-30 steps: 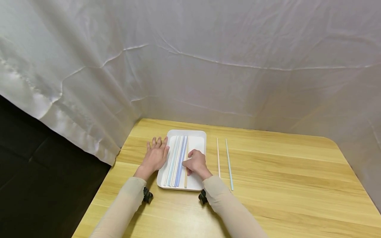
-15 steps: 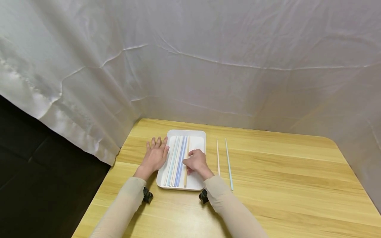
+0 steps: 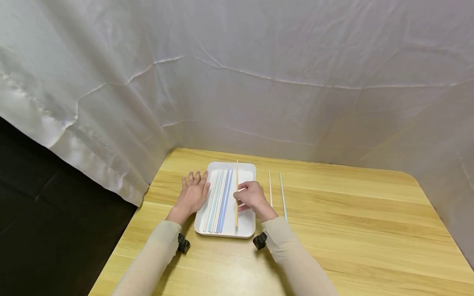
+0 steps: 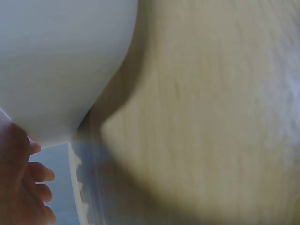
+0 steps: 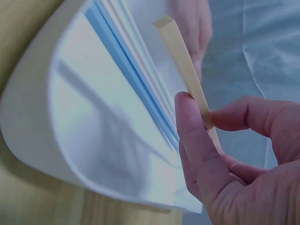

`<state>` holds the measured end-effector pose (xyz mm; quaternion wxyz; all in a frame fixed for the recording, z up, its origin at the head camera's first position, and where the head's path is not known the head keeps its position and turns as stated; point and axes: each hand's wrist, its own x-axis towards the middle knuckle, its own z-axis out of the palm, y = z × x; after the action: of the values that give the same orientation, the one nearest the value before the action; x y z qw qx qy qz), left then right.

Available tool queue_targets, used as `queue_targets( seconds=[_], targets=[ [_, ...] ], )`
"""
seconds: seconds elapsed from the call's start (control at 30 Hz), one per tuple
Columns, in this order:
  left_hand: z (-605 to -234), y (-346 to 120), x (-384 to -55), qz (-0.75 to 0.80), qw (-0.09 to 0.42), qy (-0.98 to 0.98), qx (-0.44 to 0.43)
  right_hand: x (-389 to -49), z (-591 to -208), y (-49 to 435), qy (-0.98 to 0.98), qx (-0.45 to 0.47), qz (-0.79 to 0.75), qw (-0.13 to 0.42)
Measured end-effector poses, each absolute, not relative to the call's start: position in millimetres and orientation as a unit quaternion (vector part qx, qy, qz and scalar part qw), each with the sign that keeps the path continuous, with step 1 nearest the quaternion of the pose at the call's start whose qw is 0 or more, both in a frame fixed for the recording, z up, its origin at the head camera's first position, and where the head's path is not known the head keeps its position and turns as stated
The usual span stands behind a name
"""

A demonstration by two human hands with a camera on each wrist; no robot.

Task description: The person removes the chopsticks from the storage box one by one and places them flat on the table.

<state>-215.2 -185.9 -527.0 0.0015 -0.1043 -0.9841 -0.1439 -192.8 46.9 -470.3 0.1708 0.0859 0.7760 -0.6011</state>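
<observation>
One wooden chopstick (image 3: 237,174) runs through the grip of the right hand (image 3: 253,195), just right of the lower middle of the frame in the head view. The thumb and fingers pinch it partway along, and its ends stick out toward the top and bottom of the frame. In the right wrist view it is clear of the floor of the white tray (image 3: 247,170). To its left in the tray lie two blue chopsticks (image 3: 225,205) and several pale chopsticks (image 3: 212,205), roughly side by side. The left hand (image 3: 193,195) rests with fingers spread at the tray's left edge. Right of the tray, partly behind the right forearm, a pinkish chopstick (image 3: 270,189) and a light blue chopstick (image 3: 283,195) lie apart on the surface (image 3: 352,213), which has a yellow wood grain and fills the lower right. Pale, wrinkled curtains (image 3: 277,82) cross the upper frame; a black area (image 3: 44,205) fills the lower left.
</observation>
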Motion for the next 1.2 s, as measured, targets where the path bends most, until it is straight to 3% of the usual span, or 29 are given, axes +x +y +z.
queue_targets(
  seconds=[1.2],
  targets=[
    [-525.8,-187.6,-213.8,-0.148,0.001,-0.983,-0.113,-192.7,-472.1,156.9,0.766,0.141,-0.607,0.157]
  ],
)
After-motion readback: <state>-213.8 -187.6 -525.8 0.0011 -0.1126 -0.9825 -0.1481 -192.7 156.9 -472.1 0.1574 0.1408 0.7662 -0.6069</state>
